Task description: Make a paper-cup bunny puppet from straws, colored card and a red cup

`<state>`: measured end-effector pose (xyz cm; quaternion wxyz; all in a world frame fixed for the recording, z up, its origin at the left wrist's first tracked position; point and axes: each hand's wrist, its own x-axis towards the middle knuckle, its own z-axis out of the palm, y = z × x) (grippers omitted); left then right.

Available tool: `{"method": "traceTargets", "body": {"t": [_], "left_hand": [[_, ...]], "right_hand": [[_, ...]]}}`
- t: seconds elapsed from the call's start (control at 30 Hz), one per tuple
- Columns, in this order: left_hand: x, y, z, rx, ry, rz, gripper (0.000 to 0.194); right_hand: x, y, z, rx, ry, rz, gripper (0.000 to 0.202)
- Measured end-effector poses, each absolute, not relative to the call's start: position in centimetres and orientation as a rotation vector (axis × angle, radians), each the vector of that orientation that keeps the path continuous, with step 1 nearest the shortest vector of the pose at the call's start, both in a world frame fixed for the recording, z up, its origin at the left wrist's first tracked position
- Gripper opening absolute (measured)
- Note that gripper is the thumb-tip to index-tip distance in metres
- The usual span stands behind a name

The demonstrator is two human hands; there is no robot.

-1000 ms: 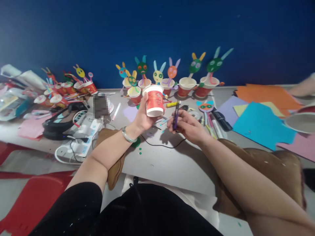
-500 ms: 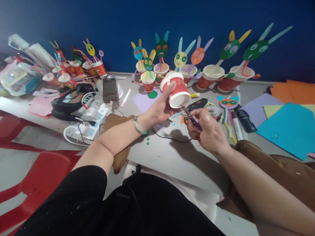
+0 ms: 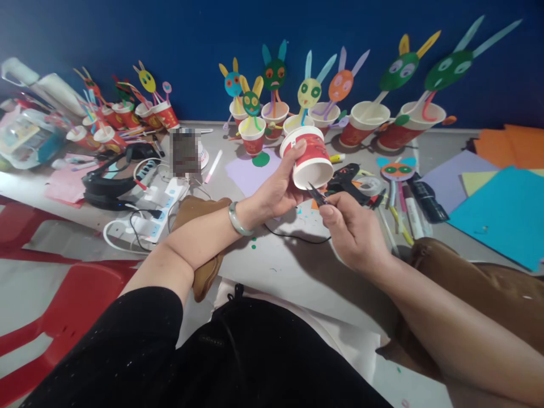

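My left hand [image 3: 285, 184] is wrapped round a red and white paper cup [image 3: 309, 148], which is tilted so its white bottom faces me. In my right hand [image 3: 352, 226] is a pair of scissors [image 3: 317, 194], with the tips at the lower rim of the cup's bottom. The handles are mostly hidden by my fingers. Just behind the held cup stand several paper cups with rabbit-like paper faces on strips, among them a yellow face [image 3: 309, 93] and an orange one [image 3: 341, 86].
Coloured paper sheets [image 3: 501, 218] lie at the right, beside markers [image 3: 411, 214] and a cat-like paper face [image 3: 396, 169]. A black glue gun [image 3: 343, 180] lies behind my right hand. Left are a power strip [image 3: 164, 209], a black headset [image 3: 119, 175] and a red chair [image 3: 80, 306].
The scissors' tips have shifted left along the cup's bottom, and my right hand has turned and come slightly lower. The cup stays in my left hand. The whole view has shifted slightly.
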<state>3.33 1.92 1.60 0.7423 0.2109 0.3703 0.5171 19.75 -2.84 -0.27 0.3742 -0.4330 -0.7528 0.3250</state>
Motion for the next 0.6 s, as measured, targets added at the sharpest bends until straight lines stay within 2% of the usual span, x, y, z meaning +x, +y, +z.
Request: {"method": "traceTargets", "body": {"t": [0.6], "left_hand": [[3.6, 2.1, 1.5, 0.538, 0.842, 1.125, 0.042]], "right_hand": [[19.4, -2.2, -1.5, -1.170, -1.768, 0.908, 0.052]]}}
